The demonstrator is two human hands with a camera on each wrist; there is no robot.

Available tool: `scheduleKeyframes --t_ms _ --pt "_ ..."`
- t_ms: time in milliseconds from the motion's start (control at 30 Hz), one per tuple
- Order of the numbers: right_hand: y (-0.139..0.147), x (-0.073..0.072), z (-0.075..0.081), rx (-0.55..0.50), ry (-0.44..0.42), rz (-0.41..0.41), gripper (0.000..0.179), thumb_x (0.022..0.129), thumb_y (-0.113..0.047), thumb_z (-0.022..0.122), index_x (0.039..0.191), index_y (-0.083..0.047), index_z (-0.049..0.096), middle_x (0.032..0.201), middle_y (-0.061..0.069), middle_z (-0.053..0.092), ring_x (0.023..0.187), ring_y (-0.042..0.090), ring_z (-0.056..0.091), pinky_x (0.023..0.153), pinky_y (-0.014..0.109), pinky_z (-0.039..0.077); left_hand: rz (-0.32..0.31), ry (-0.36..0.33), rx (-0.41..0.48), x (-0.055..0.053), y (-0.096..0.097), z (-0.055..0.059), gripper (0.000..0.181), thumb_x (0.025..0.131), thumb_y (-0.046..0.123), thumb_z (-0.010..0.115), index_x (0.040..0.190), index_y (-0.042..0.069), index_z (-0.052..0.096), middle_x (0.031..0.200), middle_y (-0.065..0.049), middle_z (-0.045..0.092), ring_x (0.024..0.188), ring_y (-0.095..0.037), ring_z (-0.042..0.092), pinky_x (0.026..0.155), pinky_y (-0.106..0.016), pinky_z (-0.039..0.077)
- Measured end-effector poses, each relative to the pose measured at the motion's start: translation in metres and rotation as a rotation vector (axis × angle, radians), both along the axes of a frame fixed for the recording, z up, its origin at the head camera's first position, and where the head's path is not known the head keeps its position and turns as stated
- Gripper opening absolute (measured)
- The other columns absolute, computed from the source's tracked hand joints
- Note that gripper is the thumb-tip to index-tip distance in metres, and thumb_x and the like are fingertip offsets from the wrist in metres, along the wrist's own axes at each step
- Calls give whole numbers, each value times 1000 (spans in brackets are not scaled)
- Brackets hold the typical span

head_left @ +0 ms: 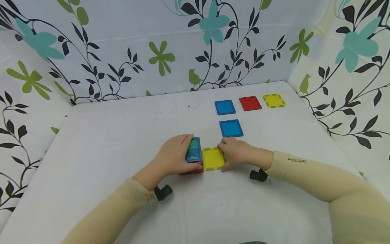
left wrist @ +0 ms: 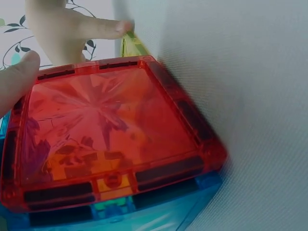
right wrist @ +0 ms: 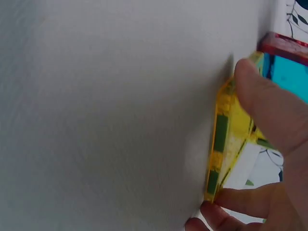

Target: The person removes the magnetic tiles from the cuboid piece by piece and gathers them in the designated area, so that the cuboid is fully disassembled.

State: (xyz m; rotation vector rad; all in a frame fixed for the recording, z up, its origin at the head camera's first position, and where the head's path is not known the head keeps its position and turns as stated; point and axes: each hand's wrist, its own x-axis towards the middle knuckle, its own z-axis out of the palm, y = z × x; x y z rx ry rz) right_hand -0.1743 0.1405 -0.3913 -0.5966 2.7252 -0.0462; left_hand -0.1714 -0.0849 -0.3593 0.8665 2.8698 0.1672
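Note:
A small box built of magnetic tiles stands on the table. Its blue tile (head_left: 194, 155) is on top, and a red tile (left wrist: 106, 125) forms the side toward the person. My left hand (head_left: 170, 157) grips this box from the left, with the thumb along its near side. Against the box's right side is a yellow tile (head_left: 213, 159), low at the table surface. Gripping the yellow tile's right part is my right hand (head_left: 239, 153), with thumb and fingers on opposite edges in the right wrist view. The box's far and left sides are hidden in the head view.
Beyond the right hand lies a blue tile (head_left: 231, 128). Farther back, another blue tile (head_left: 225, 107), a red tile (head_left: 250, 103) and a yellow tile (head_left: 274, 100) form a row. A patterned curtain (head_left: 176, 51) hangs behind the white table (head_left: 122, 135).

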Motion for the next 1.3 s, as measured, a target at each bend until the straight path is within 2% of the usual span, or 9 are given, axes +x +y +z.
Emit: scheduleKeyframes --t_ms 233,533,833,933,1067,1167,1300 --pt "-4 0 1 8 0 9 83 61 -51 78 125 -6 50 113 8 51 97 19 44 85 32 48 -2 -23 -1 -1 -2 -1 103 68 73 55 144 10 24 145 -7 34 129 -24 36 107 -43 32" --pt "-4 -3 0 -8 -20 -7 81 62 -50 77 124 -6 48 110 7 50 96 18 43 86 31 47 -5 -5 8 -3 -2 -2 100 68 73 54 141 10 29 142 -6 38 126 -23 39 105 -42 35" --pt "-3 -1 2 -85 -49 -23 82 62 -46 79 122 -3 44 109 7 49 97 18 42 85 30 46 10 -14 14 -3 -1 -1 98 68 71 55 141 10 30 141 -6 39 126 -23 39 104 -42 36" --pt "-3 -2 2 -129 -92 -62 82 61 -42 81 122 -3 43 106 7 50 96 18 43 85 30 47 9 -14 14 -3 -1 -2 98 69 71 55 141 10 29 141 -6 39 127 -23 39 104 -42 36" --pt "0 -7 0 -239 -183 -176 70 67 -30 80 120 -4 42 100 5 53 91 17 48 83 29 49 5 -13 11 -3 -1 -2 98 69 71 55 142 10 29 142 -7 38 127 -24 39 105 -43 35" --pt "5 -11 -2 -320 -238 -265 57 74 -22 75 117 -4 42 94 6 54 86 18 51 77 26 49 11 -15 4 -2 -1 -2 99 69 71 54 142 10 28 143 -6 37 127 -24 38 105 -43 34" --pt "16 -17 -2 -378 -265 -325 46 80 -23 69 114 -1 48 85 8 53 81 18 50 66 23 43 20 -23 -3 -2 -1 -2 100 69 72 54 143 11 26 144 -6 36 128 -23 37 106 -43 33"
